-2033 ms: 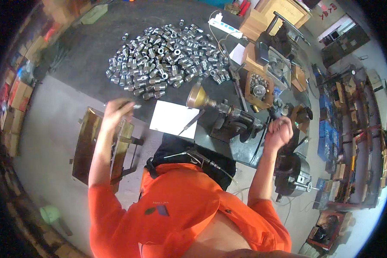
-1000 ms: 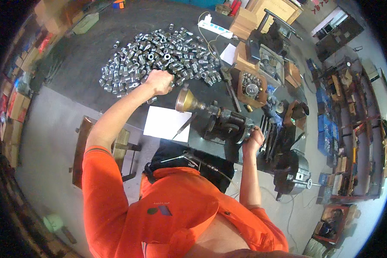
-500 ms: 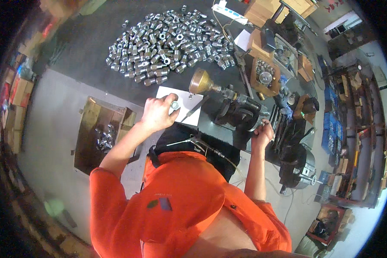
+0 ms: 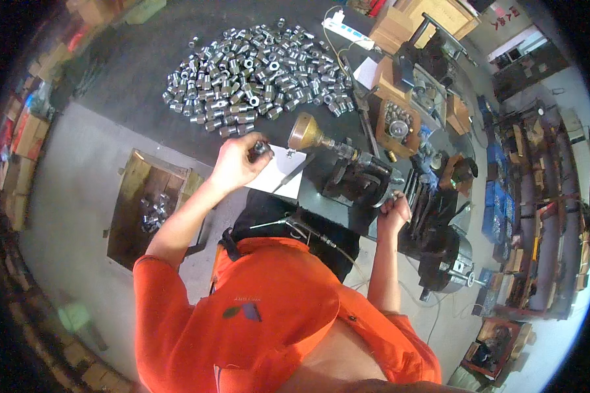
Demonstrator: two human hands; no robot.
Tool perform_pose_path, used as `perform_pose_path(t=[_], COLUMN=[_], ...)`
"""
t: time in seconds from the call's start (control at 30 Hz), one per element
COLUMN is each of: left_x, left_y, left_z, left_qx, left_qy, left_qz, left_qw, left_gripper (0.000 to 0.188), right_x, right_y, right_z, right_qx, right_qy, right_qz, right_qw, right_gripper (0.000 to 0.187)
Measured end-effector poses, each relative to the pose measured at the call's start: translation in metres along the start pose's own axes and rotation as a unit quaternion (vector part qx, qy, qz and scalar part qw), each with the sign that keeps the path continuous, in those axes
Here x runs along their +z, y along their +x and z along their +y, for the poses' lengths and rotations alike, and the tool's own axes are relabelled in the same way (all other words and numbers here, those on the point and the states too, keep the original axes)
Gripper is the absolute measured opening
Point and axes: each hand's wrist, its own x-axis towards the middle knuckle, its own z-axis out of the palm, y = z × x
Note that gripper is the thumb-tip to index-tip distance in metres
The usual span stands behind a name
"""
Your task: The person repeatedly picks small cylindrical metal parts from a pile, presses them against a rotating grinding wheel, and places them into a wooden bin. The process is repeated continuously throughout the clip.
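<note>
My left hand (image 4: 237,164) is closed round a steel hex fitting (image 4: 260,149), held between thumb and fingers above a white sheet (image 4: 263,175). Just right of it, a brass-coloured cup (image 4: 303,133) sits on the end of a bench-mounted fixture (image 4: 355,178). A dark slim tool (image 4: 294,173), perhaps a file, lies across the sheet. My right hand (image 4: 394,212) has its fingers curled at the fixture's handwheel (image 4: 381,198), on its right end. Past the sheet spreads a large pile of similar steel fittings (image 4: 255,75).
A wooden box (image 4: 128,223) with several fittings stands low at the left. An air gun (image 4: 301,226) lies across my lap. Rods, a cardboard box of parts (image 4: 400,124) and a power strip (image 4: 347,31) line the bench's right side, with a chuck-like machine (image 4: 449,262) nearer me.
My left hand has turned the fitting, so its side shows rather than its round end. My right hand has shifted slightly at the handwheel. The whole view has moved a little.
</note>
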Motion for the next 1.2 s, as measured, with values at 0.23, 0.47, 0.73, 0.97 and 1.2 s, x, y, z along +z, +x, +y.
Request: perform_pose_path(t=[0.23,0.47,0.73,0.97,1.2], left_x=[-0.02,-0.008,-0.004,-0.004,-0.003], left_y=[0.037,0.046,0.046,0.05,0.05], left_z=[0.012,0.009,0.009,0.001,0.003], left_qx=[-0.042,-0.065,-0.07,-0.069,-0.063], left_qy=[-0.451,-0.454,-0.496,-0.512,-0.484], left_qz=[-0.071,-0.1,-0.103,-0.118,-0.118], left_qw=[0.889,0.883,0.859,0.848,0.865], left_gripper=[0.024,0.034,0.029,0.031,0.031], right_x=[0.002,0.0,-0.004,0.003,0.044], right_y=[-0.003,-0.006,-0.017,-0.046,0.008], right_z=[-0.001,-0.003,-0.008,-0.052,-0.091], right_qx=[-0.004,-0.017,-0.015,-0.026,-0.04], right_qy=[-0.002,-0.001,-0.013,-0.01,0.071], right_qz=[0.005,-0.004,-0.011,-0.1,-0.176], right_qw=[1.0,1.0,1.0,0.995,0.981], right_gripper=[0.014,0.014,0.013,0.019,0.017])
